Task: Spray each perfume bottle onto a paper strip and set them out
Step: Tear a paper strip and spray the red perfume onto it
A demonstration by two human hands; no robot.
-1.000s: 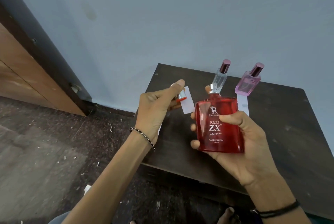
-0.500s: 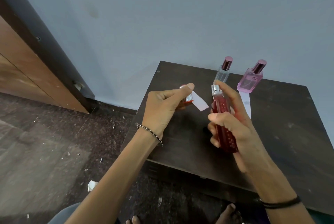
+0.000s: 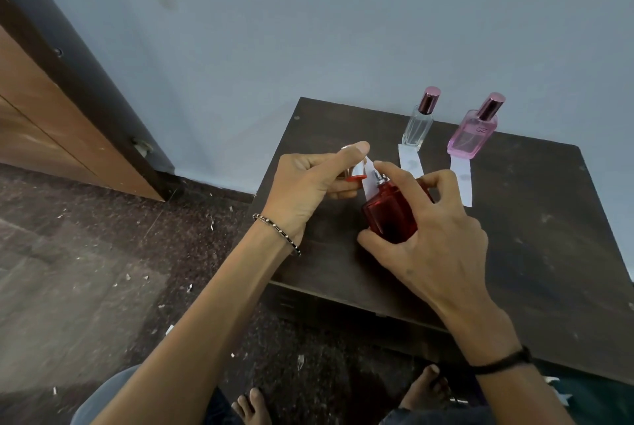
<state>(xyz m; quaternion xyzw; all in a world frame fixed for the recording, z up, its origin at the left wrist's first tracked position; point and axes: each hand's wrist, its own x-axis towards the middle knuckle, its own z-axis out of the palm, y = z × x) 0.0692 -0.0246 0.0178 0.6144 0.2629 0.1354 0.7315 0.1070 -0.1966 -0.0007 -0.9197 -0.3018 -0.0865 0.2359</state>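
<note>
My right hand [image 3: 432,236] grips a red perfume bottle [image 3: 389,215] above the dark table [image 3: 535,253], index finger on its silver nozzle. My left hand [image 3: 305,188] pinches a white paper strip [image 3: 370,181] right by the nozzle and also holds the bottle's silver and red cap [image 3: 355,174]. At the table's back stand a clear bottle [image 3: 417,126] and a pink bottle [image 3: 471,134], each capped, each with a paper strip [image 3: 410,162] [image 3: 461,181] lying in front of it.
A blue-grey wall rises right behind the table. A wooden door [image 3: 51,122] with a dark frame is at the left. The dark floor [image 3: 103,270] carries scattered paper scraps. My bare feet [image 3: 254,404] show at the bottom edge.
My right hand turned the red bottle from label-facing to nozzle toward the left and lowered it, index finger now on top. My left hand brought the strip close against the nozzle.
</note>
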